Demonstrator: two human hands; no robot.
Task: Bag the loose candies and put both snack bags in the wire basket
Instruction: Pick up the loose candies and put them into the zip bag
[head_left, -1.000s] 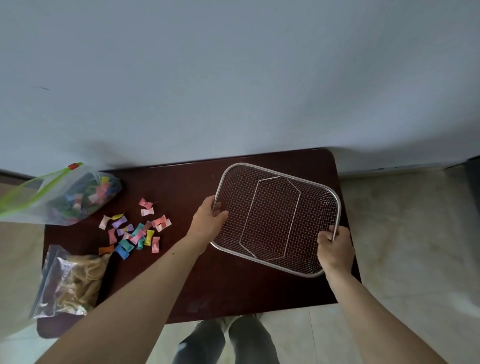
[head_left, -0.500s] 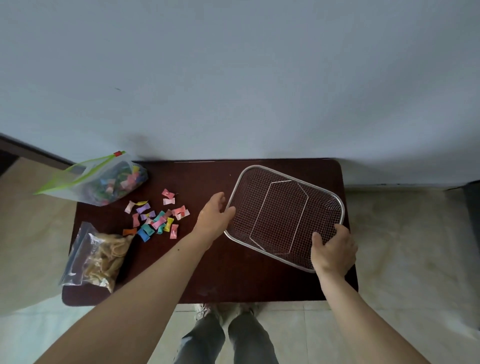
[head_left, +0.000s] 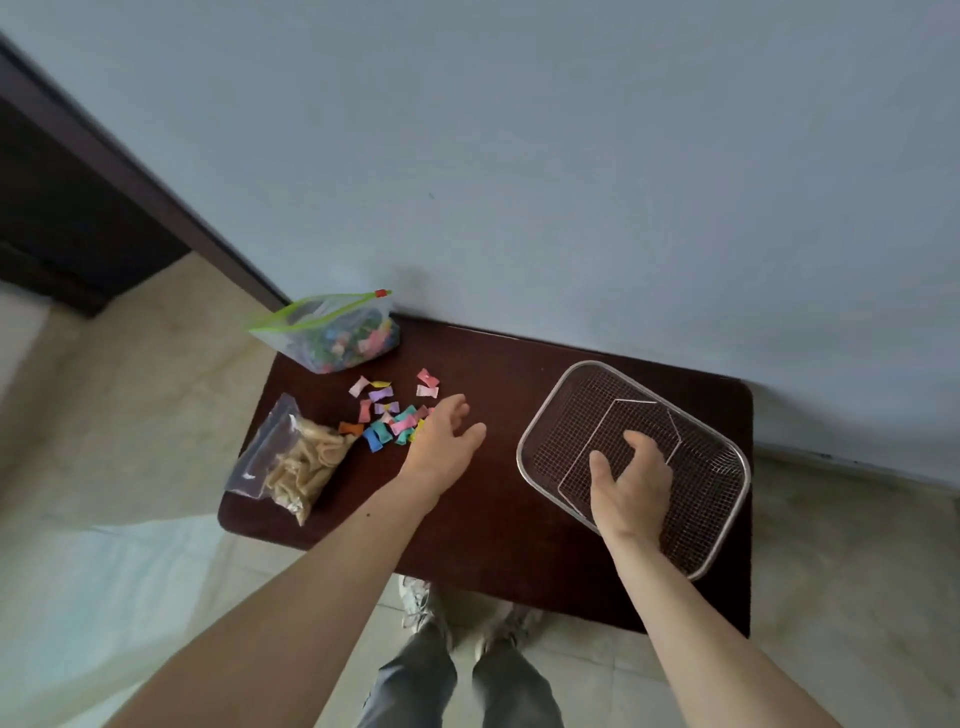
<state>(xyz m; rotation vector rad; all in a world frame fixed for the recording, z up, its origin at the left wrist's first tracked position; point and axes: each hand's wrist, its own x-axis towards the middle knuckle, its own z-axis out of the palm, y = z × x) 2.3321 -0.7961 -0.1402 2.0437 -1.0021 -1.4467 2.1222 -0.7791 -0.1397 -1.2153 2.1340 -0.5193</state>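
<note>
Your left hand (head_left: 441, 441) spread beside the loose candies (head_left: 389, 413), your right hand (head_left: 631, 480) spread over the wire basket (head_left: 722, 499), holding nothing.

Seeing wire basket (head_left: 714, 415) shining as bright metal mesh; my tabletop (head_left: 493, 519) showing dark, smooth wood-look finish; both snack bags (head_left: 332, 332) looking clear glossy plastic; candies (head_left: 387, 415) in matt paper-like wrappers.

Dark wooden table (head_left: 483, 525): candy bag (head_left: 332, 332) and loose candies (head_left: 389, 410) are placed far left, chip bag (head_left: 291, 460) near left, wire basket (head_left: 717, 473) right.
</note>
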